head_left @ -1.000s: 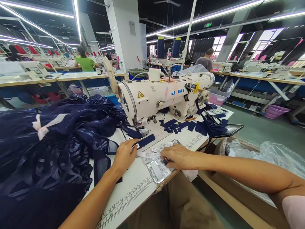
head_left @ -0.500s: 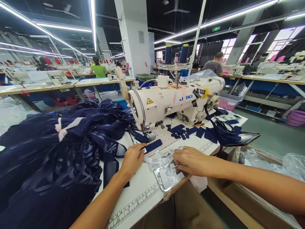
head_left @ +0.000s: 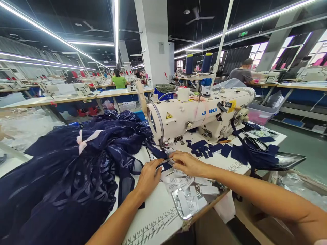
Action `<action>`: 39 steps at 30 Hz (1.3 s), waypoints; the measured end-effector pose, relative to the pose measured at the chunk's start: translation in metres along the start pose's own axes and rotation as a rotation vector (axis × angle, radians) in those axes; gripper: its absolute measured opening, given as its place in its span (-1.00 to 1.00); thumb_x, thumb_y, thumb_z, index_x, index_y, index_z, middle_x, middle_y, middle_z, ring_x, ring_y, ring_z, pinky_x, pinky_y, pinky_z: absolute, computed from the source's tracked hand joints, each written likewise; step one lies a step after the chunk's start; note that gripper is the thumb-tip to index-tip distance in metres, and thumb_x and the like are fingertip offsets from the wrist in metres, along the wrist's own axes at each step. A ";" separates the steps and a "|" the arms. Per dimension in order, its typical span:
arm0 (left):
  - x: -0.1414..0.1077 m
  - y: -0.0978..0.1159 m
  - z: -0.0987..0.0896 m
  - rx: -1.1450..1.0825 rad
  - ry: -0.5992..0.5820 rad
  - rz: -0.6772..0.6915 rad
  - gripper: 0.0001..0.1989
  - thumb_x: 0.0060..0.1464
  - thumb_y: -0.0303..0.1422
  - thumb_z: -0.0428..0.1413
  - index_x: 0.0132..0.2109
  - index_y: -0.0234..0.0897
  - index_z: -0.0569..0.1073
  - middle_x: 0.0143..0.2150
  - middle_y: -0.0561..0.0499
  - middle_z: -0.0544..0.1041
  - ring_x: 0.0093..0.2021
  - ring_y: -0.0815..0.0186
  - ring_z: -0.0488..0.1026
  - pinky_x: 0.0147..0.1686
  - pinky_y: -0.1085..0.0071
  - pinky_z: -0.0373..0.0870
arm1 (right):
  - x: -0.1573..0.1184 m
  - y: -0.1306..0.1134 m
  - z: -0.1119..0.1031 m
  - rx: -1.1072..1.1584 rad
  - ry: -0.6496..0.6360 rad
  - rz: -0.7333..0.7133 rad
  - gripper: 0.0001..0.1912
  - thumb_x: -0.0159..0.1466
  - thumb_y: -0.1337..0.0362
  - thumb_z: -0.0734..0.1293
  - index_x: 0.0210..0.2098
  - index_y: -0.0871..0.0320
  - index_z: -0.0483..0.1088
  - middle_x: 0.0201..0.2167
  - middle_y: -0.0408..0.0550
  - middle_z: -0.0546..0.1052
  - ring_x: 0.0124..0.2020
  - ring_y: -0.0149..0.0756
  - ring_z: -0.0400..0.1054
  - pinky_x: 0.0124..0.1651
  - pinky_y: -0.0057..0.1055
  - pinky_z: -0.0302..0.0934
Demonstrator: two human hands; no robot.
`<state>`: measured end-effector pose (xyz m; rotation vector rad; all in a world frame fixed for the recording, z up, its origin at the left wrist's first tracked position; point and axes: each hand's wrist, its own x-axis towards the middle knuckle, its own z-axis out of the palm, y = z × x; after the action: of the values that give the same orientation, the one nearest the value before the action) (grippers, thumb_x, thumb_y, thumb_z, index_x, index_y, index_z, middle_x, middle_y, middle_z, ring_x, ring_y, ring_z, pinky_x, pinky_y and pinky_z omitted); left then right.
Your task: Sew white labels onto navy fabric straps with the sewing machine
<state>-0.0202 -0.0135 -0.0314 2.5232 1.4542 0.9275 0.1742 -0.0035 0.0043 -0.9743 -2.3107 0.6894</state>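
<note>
My left hand [head_left: 150, 177] lies at the front of the sewing machine's needle area, its fingers closed at the end of a navy fabric piece [head_left: 167, 166]. My right hand [head_left: 188, 163] meets it there, thumb and fingers pinched around a small pale label [head_left: 171, 162] over the fabric. The fingers partly hide both things. Just nearer to me is a shallow metal tray [head_left: 187, 216] of white printed labels [head_left: 190, 204], some spilling past its rim. The white sewing machine [head_left: 176, 117] stands right behind the hands.
A large heap of navy garments [head_left: 76, 177] with a pale tie covers the left side. Navy fabric scraps [head_left: 201, 147] and black-handled scissors [head_left: 255, 141] lie to the right. Ruler markings [head_left: 153, 228] run along the table's front edge. Two co-workers sit farther back.
My right hand has moved from the label tray up and left to my left hand, bringing a label over the navy piece. The view has shifted slightly, too.
</note>
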 end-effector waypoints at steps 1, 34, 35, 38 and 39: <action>0.000 0.000 0.000 -0.012 -0.002 -0.013 -0.71 0.01 -0.48 -0.08 -0.10 -0.25 0.36 -0.19 -0.01 0.51 -0.21 0.26 0.43 -0.19 0.30 0.35 | 0.005 0.003 0.003 0.025 0.014 0.002 -0.75 0.12 0.42 0.19 -0.58 0.15 -0.01 -0.29 -0.05 0.34 -0.34 -0.37 0.23 -0.32 -0.47 0.08; -0.055 -0.022 -0.042 0.375 -0.083 0.217 -0.65 -0.01 -0.66 -0.19 -0.16 -0.36 0.38 -0.20 -0.14 0.44 -0.16 0.22 0.34 -0.23 0.29 0.29 | 0.048 -0.019 0.039 -0.154 -0.178 -0.002 -0.79 0.21 0.37 0.14 -0.57 0.19 0.16 -0.67 -0.25 0.19 -0.62 -0.50 0.02 -0.52 -0.54 -0.12; -0.055 -0.021 -0.042 0.366 -0.089 0.213 -0.64 -0.03 -0.66 -0.19 -0.15 -0.36 0.38 -0.19 -0.14 0.44 -0.14 0.23 0.34 -0.21 0.29 0.29 | 0.052 -0.020 0.045 -0.123 -0.181 0.023 -0.81 0.20 0.38 0.15 -0.55 0.19 0.18 -0.70 -0.27 0.18 -0.63 -0.51 0.01 -0.53 -0.54 -0.12; -0.055 -0.020 -0.041 0.357 -0.114 0.208 -0.62 -0.07 -0.68 -0.18 -0.14 -0.37 0.37 -0.17 -0.14 0.44 -0.15 0.23 0.35 -0.19 0.28 0.28 | 0.062 -0.022 0.062 -0.036 -0.146 0.056 -0.90 0.15 0.44 0.17 -0.34 0.20 0.26 -0.71 -0.32 0.17 -0.65 -0.51 0.00 -0.54 -0.56 -0.10; -0.055 -0.020 -0.041 0.361 -0.123 0.206 -0.62 -0.07 -0.68 -0.18 -0.14 -0.38 0.37 -0.17 -0.14 0.44 -0.15 0.23 0.35 -0.20 0.28 0.27 | 0.063 -0.021 0.067 -0.010 -0.132 0.060 -0.82 0.13 0.46 0.17 -0.25 0.20 0.25 -0.71 -0.33 0.17 -0.65 -0.51 0.00 -0.54 -0.56 -0.08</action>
<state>-0.0779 -0.0563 -0.0307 2.9736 1.4578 0.5576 0.0831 0.0146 -0.0137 -1.0341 -2.4091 0.7884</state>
